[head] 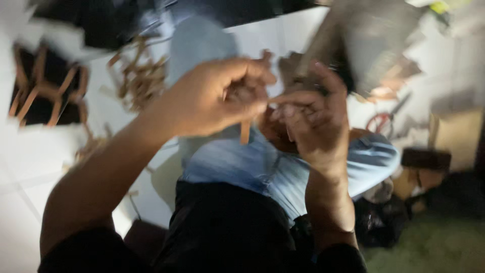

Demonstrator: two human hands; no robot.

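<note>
Left hand (217,98) pinches thin, tan wooden stick (245,132).

White tiled floor (30,167) under me. On it: black mat (43,83) bearing wooden-stick lattice at left, loose stick pile (139,76) near it, red-handled scissors (386,119) right, cardboard box (457,134) beside, all blurred.

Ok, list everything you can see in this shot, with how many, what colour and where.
Wooden stick: one, light brown, between both hands.
Stick lattice: one, tan on black, upper left.
Loose stick pile: one heap, tan, upper centre-left on the white floor.
Scissors: one, red handles, right.
Cardboard box: one, brown, far right.
Jeans: light blue, centre.
Left hand: fingers pinching the stick.
Right hand: fingers at the stick; blurred.
</note>
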